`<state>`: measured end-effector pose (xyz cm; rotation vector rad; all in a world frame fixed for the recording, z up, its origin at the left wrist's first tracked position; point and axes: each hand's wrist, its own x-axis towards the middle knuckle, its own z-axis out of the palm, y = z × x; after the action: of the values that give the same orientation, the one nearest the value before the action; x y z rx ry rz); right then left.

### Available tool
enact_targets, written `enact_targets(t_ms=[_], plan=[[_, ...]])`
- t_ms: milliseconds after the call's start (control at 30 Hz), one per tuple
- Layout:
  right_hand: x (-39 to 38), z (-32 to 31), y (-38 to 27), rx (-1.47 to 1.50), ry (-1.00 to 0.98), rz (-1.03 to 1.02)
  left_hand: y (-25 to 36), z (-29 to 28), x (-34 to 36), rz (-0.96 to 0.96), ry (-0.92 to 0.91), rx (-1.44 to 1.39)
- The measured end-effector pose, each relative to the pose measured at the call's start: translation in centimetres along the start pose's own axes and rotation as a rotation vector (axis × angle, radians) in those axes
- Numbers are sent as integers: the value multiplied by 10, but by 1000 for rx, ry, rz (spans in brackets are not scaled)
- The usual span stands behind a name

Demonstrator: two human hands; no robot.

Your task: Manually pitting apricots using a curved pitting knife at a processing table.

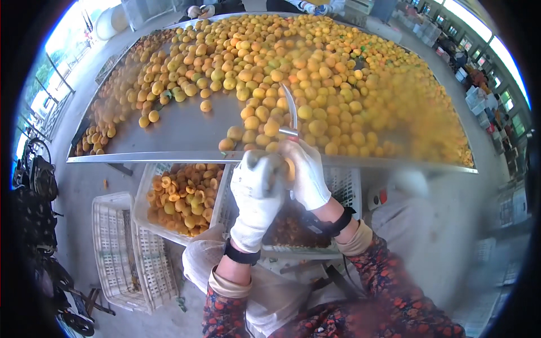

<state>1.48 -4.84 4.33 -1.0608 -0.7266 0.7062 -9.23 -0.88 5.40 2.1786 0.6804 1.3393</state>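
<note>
My right hand (307, 177), in a white glove, is closed around the handle of a small knife (291, 107). Its curved blade points up and away over the fruit table. Against it, my gloved left hand (253, 194) is closed, its fingers blurred by motion. An orange apricot (289, 170) shows between the two hands, partly hidden by the fingers. Both hands are just in front of the table's near metal edge. Beyond them whole yellow-orange apricots (318, 127) cover much of the metal table (183, 127).
Below the table edge, a white crate (141, 211) holds cut apricot halves (189, 203). Another crate (344, 191) with dark brown contents stands under my hands. Nested white baskets (115, 253) stand on the floor at left. Other people's gloved hands (318, 9) are at the far edge.
</note>
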Motion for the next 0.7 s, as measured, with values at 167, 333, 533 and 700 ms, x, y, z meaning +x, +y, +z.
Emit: enact_targets(t_ms=[167, 333, 533, 700], plan=[[12, -13, -6, 6, 88, 14, -5, 0, -20, -437, 112, -541], [63, 36, 0, -643, -62, -1068, -45, 0, -30, -1077, 25, -1441], [56, 47, -25, 419, -50, 245, -37, 15, -32, -283, 74, -231], [42, 17, -27, 615, 74, 223, -28, 30, -21, -890, -6, -1382]])
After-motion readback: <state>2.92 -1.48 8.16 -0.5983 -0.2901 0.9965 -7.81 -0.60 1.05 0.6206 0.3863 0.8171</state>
